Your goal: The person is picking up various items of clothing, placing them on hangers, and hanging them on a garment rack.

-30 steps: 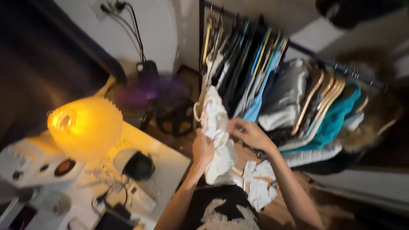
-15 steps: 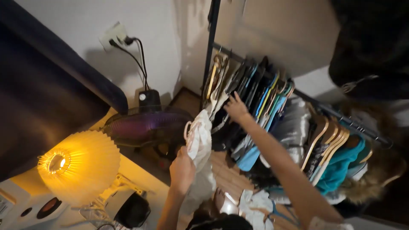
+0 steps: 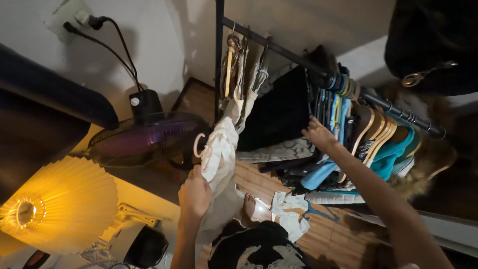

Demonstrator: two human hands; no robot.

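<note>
My left hand [image 3: 195,193] grips a cream garment [image 3: 219,169] on a pale plastic hanger whose hook [image 3: 199,145] sticks out to the left. It is held up just below the left end of a black clothes rail [image 3: 279,47]. My right hand [image 3: 318,135] presses into the hanging clothes [image 3: 343,124] and pushes them to the right. A gap shows beside a dark garment [image 3: 279,112]. A few hangers [image 3: 239,60] hang at the rail's left end.
A fan [image 3: 144,137] stands left of the rack, plugged into a wall socket [image 3: 69,17]. A lit pleated lamp [image 3: 55,204] is on a white table [image 3: 149,199] at lower left. A white cloth and a blue hanger [image 3: 318,213] lie on the wooden floor.
My right hand moved right along the rail, shoving the hung clothes aside. My left hand kept the cream garment raised by the rack. The view tilted upward.
</note>
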